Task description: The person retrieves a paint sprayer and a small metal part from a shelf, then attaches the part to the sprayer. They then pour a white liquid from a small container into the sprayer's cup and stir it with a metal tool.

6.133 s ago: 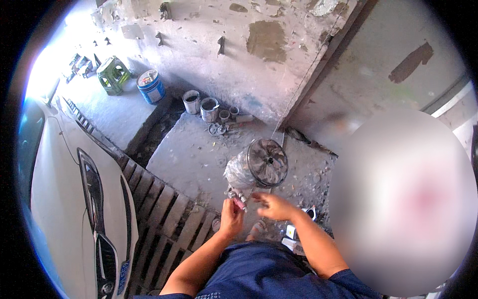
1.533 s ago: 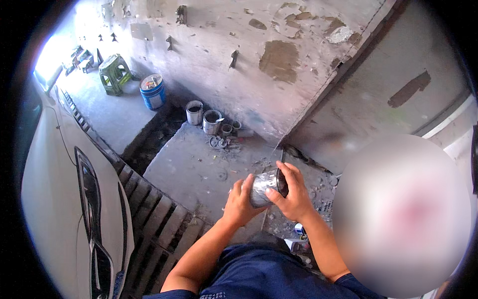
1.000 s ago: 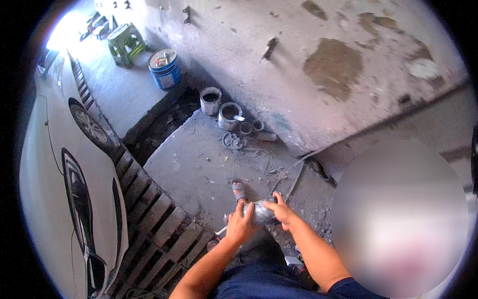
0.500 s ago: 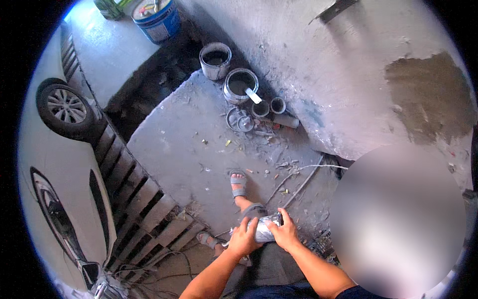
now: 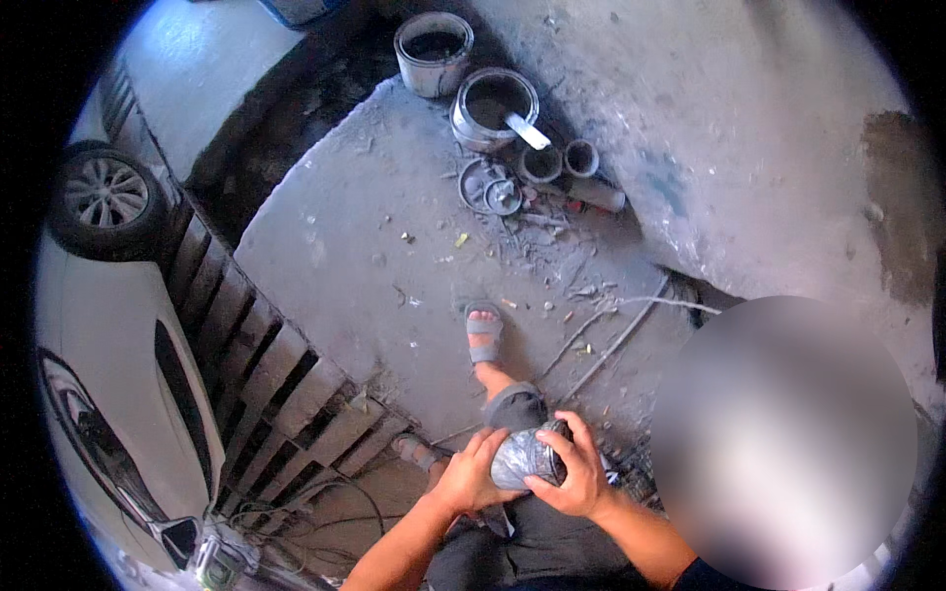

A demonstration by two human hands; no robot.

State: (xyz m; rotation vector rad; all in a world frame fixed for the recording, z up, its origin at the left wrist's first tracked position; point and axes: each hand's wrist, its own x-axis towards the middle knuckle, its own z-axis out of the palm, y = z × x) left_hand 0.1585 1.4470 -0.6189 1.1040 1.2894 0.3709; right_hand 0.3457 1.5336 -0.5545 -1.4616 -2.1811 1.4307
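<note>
A short cylinder [image 5: 520, 460], silver-grey and smeared, lies crosswise between my hands over my lap. It looks like a can, but its exact kind is not clear. My left hand [image 5: 473, 473] grips its left end, thumb beneath and fingers on top. My right hand [image 5: 579, 475] curls round the dark right end, fingers over the upper edge and thumb along the lower side. My palms and fingers cover both ends, so the inside is hidden.
Two buckets [image 5: 434, 74] of dark material stand by the wall, one with a white-handled tool [image 5: 527, 130]. Small pots [image 5: 581, 158], lids [image 5: 490, 187] and scraps lie beside them. A slatted grate [image 5: 266, 360] runs left, next to a white car [image 5: 118, 335]. A blurred patch hides the right.
My right hand has shifted its grip further round the cylinder's right end, and the cylinder has turned slightly. The whole view has tilted, so the buckets now sit higher in it.
</note>
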